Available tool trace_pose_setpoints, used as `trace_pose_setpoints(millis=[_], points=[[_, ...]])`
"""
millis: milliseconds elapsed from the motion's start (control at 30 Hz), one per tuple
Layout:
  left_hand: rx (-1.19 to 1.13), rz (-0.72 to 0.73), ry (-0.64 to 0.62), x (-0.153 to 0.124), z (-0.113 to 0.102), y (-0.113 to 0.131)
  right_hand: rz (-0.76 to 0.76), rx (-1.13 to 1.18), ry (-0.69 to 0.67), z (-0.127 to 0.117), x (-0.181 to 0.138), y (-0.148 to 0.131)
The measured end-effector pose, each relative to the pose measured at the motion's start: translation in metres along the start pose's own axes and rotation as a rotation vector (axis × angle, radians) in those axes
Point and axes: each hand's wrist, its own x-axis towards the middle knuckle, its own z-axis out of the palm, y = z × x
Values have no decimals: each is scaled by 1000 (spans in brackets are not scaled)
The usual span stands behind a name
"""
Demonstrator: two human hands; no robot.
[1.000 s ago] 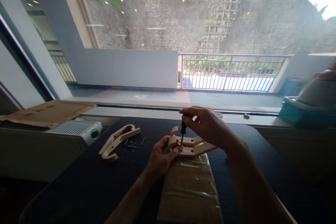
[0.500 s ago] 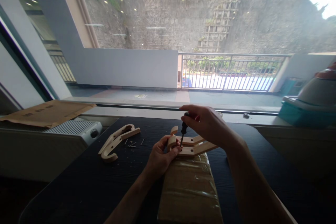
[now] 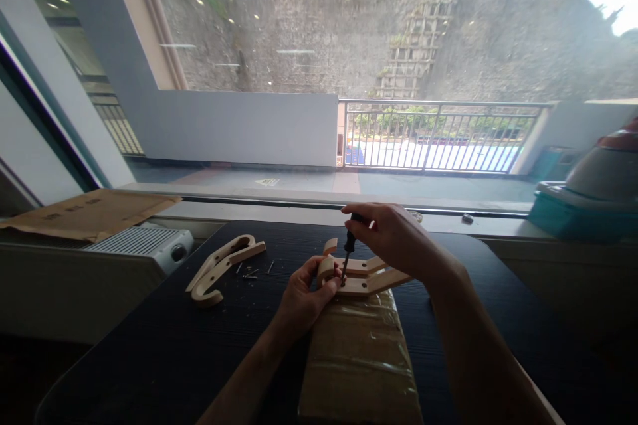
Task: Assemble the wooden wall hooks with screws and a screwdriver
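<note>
A black-handled screwdriver (image 3: pixel 351 236) stands nearly upright in my right hand (image 3: pixel 393 232), its handle gripped between thumb and fingers. The tip meets a hole near the curled end of a pale wooden hook (image 3: pixel 353 286). Around that curled end my left hand (image 3: pixel 306 289) is closed, thumb beside the tip. Another wooden piece (image 3: pixel 356 266) lies just behind, also with holes. Both rest over the far end of a tape-wrapped cardboard box (image 3: pixel 361 358). Whether a screw sits under the tip is hidden by my thumb.
Two more wooden hooks (image 3: pixel 226 264) lie on the dark table (image 3: pixel 164 345) to the left, with several screws (image 3: pixel 250 273) beside them. Behind the table are a radiator (image 3: pixel 144 246), a brown paper envelope (image 3: pixel 90 212) and the window sill (image 3: pixel 299 214). A teal box (image 3: pixel 573 212) stands far right.
Almost nothing differs. Both hands, the screwdriver and the wooden hook keep their places, with only a tiny shift of the right fingers on the handle.
</note>
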Motion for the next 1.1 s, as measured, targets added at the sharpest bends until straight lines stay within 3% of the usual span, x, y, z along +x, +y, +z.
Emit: trace_pose_setpoints(millis=[200, 1100], points=[[-32, 23, 32, -3, 3, 3, -54, 115, -41, -2, -3, -10], [-28, 19, 47, -2, 3, -1, -7, 37, -35, 3, 0, -8]])
